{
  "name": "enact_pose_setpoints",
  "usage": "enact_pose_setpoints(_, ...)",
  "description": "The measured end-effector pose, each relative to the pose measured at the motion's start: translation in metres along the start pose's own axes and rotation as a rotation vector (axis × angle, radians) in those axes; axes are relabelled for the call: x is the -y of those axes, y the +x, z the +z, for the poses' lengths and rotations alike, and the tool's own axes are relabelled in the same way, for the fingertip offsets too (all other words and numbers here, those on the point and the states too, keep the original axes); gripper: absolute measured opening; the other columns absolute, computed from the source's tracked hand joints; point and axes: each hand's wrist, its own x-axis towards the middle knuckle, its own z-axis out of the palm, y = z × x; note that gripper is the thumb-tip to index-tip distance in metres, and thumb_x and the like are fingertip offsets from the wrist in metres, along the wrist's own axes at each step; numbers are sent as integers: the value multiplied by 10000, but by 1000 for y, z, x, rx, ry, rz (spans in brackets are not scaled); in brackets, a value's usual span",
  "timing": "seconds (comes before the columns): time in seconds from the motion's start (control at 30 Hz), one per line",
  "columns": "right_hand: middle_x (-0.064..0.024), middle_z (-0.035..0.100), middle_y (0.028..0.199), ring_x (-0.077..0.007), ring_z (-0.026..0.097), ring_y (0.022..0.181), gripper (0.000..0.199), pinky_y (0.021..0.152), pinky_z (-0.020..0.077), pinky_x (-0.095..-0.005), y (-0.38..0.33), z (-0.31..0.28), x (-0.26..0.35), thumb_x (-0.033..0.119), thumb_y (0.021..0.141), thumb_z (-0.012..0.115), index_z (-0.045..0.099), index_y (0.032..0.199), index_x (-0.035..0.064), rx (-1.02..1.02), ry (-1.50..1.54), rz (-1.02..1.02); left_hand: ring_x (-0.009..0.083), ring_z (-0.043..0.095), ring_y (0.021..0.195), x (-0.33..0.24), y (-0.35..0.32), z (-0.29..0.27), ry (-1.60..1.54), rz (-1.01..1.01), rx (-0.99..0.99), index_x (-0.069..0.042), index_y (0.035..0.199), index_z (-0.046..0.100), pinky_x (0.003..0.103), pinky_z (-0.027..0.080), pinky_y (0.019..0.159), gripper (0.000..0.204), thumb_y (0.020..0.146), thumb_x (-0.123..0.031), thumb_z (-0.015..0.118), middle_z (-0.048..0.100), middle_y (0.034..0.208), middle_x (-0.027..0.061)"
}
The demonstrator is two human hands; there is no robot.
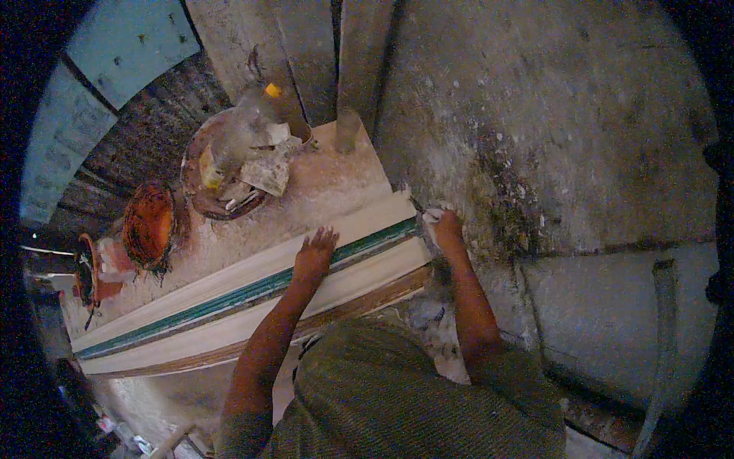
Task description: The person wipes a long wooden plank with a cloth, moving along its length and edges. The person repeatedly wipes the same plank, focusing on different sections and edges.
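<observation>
Long cream-white strips [367, 269] with a dark green band [283, 287] and brown lower edges lie slantwise across a worktable [336, 172]. My left hand [315, 251] rests flat on the upper strip, its fingers spread, holding nothing. At the strips' right end, my right hand [447, 228] is closed around a small white thing [433, 216], perhaps a wad of cloth. A thin dark piece shows between it and the strip's end. The dim, grainy picture does not let me tell its kind.
Beyond the strips stands a round basin [200, 200] with pale broken pieces in it. An orange bowl [149, 226] and a smaller round container [86, 268] sit farther left. A stained wall [596, 153] rises at the right, and a narrow upright strip [664, 336] leans there.
</observation>
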Motion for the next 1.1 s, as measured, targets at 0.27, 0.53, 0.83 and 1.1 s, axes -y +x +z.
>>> enact_pose_setpoints(0.27, -215, 760, 1032, -347, 737, 954, 303, 850, 565, -426, 16, -5, 4, 244, 901, 764, 763, 1056, -16, 43, 33, 19, 282, 354, 1513, 1, 1, 4, -9, 9, -22, -154, 1549, 402, 537, 376, 1179, 615, 952, -90, 533, 384, 1637, 72)
enact_pose_setpoints(0.53, -246, 726, 1090, -412, 698, 1023, 344, 892, 546, -500, 38, 15, 1, 304, 926, 715, 728, 1035, -22, 90, -281, 108, 282, 360, 1511, 2, -1, 12, 38, 20, -49, -158, 1561, 383, 546, 372, 1180, 622, 961, -117, 542, 360, 1651, 61)
enact_pose_setpoints(0.83, -269, 702, 1143, -443, 671, 1057, 425, 923, 536, -522, 53, -25, 8, 378, 915, 705, 729, 1078, -14, 140, -245, 13, 283, 325, 1529, -4, -1, 6, -32, -18, -18, -162, 1572, 366, 546, 350, 1197, 622, 975, -116, 538, 342, 1661, 49)
enact_pose_setpoints(1.1, -278, 695, 1157, -447, 666, 1050, 460, 925, 536, -510, 72, -11, -22, 395, 910, 689, 725, 1083, -30, 197, -305, -50, 280, 304, 1538, -2, -1, 4, -25, 8, -40, -153, 1572, 362, 539, 338, 1202, 656, 949, -59, 546, 341, 1661, 57)
